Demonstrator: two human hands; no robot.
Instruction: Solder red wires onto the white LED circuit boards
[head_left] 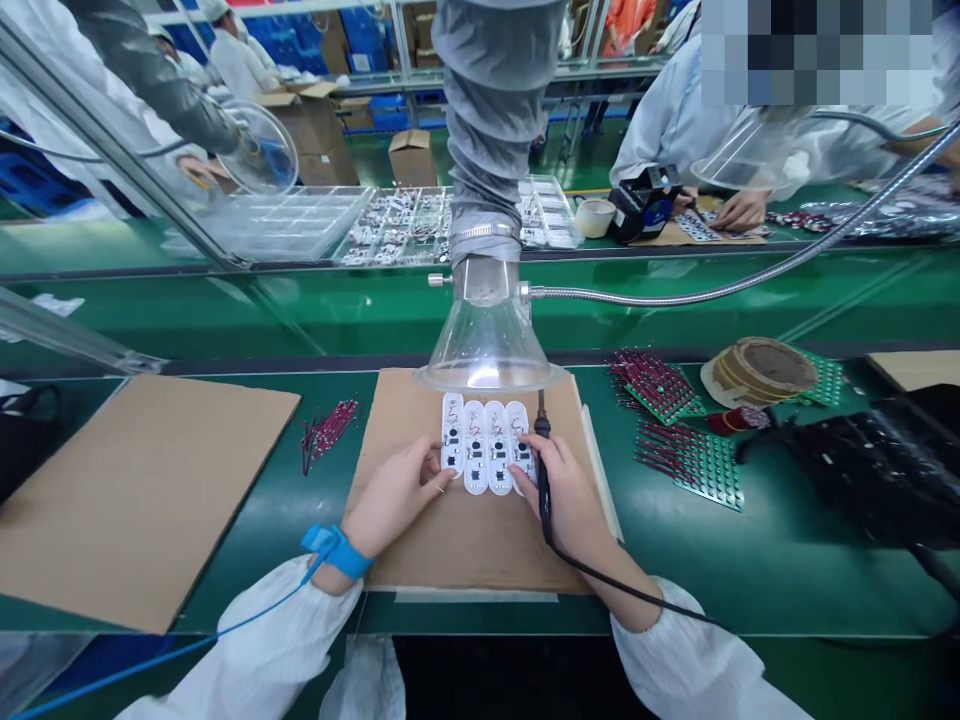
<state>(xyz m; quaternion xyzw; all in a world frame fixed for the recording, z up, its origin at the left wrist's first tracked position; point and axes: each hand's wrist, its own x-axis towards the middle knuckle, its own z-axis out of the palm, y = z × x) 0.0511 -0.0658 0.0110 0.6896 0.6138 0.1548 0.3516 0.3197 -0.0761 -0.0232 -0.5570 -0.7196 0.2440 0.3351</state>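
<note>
- The left hand point(401, 490) is holding its thumb and fingers narrow at the near-left edge of the row of boards point(497, 450); it is touching the end board, though whether it is pinching it I cannot tell.
- The right hand point(570, 490) is holding the iron point(544, 490) along its thumb side, tip pointing away; its thumb and forefinger are also resting on the right-end board.
- The four white boards are lying side by side between the hands, on the mat point(480, 550); the one nearest the left hand is sitting slightly farther out than the others; small red wires are showing on them.
- Just beyond the hands, a clear hood point(487, 340) is hanging from a grey hose point(491, 130).
- Left of the left hand, red wires point(330, 432) are lying in a bunch; farther left a cardboard sheet point(135, 490) is lying flat; a blue strap point(337, 550) is circling the left wrist.
- Right of the right hand, green panels point(709, 480) are lying with red wires; a tape roll point(772, 370) is resting beyond them; a cord point(630, 590) is trailing from the iron over the right forearm.
- Well beyond the right hand, a co-worker's hand point(741, 210) is working at the opposite bench.
</note>
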